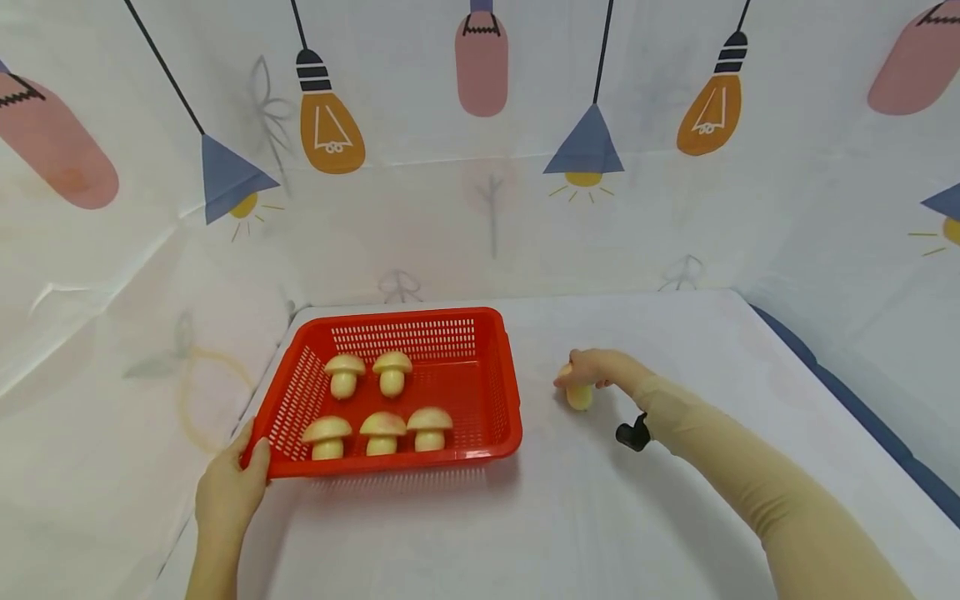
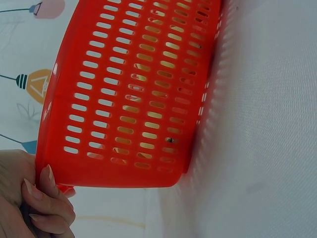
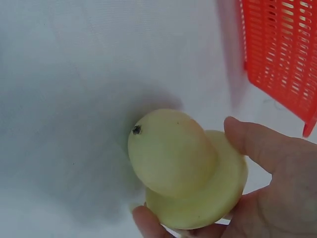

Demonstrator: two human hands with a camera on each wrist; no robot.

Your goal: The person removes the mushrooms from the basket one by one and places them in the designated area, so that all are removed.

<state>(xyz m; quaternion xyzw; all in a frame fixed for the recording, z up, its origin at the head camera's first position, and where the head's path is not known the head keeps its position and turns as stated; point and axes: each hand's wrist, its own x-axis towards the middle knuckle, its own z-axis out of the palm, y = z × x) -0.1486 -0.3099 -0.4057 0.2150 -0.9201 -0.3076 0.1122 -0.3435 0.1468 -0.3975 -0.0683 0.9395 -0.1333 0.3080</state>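
A red plastic basket (image 1: 495, 400) with slotted walls sits on the white table. Inside it lie several pale yellow mushrooms (image 1: 382, 433) with rounded caps, two at the back and the others along the front. My left hand (image 1: 231, 483) grips the basket's rim at its near left corner, with the thumb and curled fingers showing there in the left wrist view. To the right of the basket, my right hand (image 1: 596, 368) holds another pale mushroom (image 3: 171, 153) by its cap. Its stem, with a dark spot at the end, points away from the palm. Whether it touches the table I cannot tell.
The white table (image 1: 600, 517) stretches in front of and to the right of the basket. Behind it hangs a pale cloth (image 1: 420, 225) printed with lamps and bulbs. A small black device (image 1: 633, 433) is at my right wrist.
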